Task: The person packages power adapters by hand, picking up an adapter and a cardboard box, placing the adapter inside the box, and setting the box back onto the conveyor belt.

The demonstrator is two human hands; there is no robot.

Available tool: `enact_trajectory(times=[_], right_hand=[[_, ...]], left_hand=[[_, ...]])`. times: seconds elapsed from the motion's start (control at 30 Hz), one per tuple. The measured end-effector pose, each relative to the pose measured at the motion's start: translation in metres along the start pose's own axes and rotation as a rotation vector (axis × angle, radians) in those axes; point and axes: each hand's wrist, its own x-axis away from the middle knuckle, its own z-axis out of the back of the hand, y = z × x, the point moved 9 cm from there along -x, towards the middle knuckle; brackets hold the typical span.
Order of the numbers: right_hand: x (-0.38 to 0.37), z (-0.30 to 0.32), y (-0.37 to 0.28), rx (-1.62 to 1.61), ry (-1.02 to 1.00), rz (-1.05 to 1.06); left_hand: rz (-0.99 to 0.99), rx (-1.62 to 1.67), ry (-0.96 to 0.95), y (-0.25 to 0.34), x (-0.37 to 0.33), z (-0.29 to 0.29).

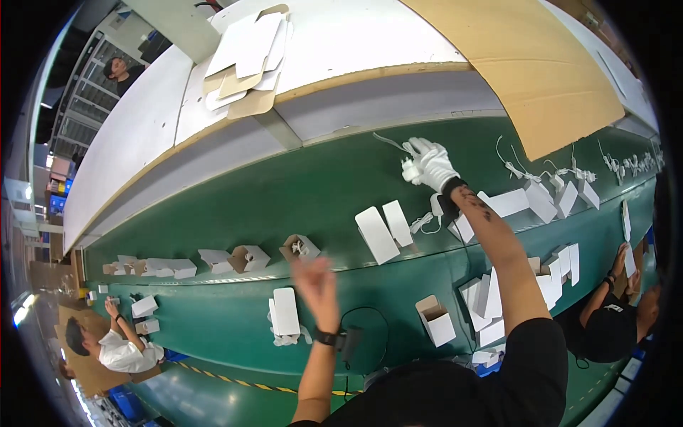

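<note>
My right hand (434, 164), in a white glove, reaches far over the green conveyor belt (320, 171). It is closed on a white power adapter (410, 171); a thin white cable (388, 141) trails off to its left. My bare left hand (314, 285) is smeared by motion, so its fingers do not read clearly. Just beyond it stands an open white box (292, 249) with a small white item inside. Between the hands, two white boxes (377, 235) lie on the belt. Beside them is another white adapter with a coiled cable (428, 222).
Several open boxes (249, 259) line the belt to the left. More adapters with cables (523, 173) and boxes lie to the right. A brown cardboard sheet (541, 71) overhangs the belt from the white shelf (356, 35). Co-workers sit at left (121, 349) and right (605, 327).
</note>
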Motion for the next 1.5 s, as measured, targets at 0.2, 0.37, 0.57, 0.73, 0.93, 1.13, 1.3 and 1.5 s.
enact_trajectory(times=[0.2,0.37,0.57,0.73,0.93,1.13,1.3,1.5], right_hand=[[0.071,0.140,-0.050,-1.122,-0.266,-0.375],[0.183,0.178,-0.140,-1.797,-0.480,-0.757],[0.201,0.156,-0.159,-1.806,0.098,-0.759],[0.183,0.126,-0.192,-1.601,0.133,-0.753],[0.203,0.056,-0.181,-2.080,0.067,-0.960],[0.222,0.082,-0.190,-1.898,-0.473,-1.040],[0.243,0.110,-0.167,-1.886,-0.638,-0.842],[0.236,0.151,-0.150,-1.960,-0.506,-0.793]], left_hand=[[1.242,1.067,-0.637,-0.032,0.102,-0.186],[1.083,1.491,-0.585,-0.096,0.097,-0.205],[0.656,1.001,-0.668,-0.020,0.080,-0.171],[0.464,0.751,-0.248,-0.015,0.079,-0.124],[-0.428,-1.016,-0.537,-0.014,0.006,-0.097],[-1.005,-1.654,-0.870,-0.101,-0.049,-0.111],[-0.633,-1.623,-1.426,-0.132,-0.042,-0.126],[0.188,-1.071,-0.751,-0.101,-0.041,-0.072]])
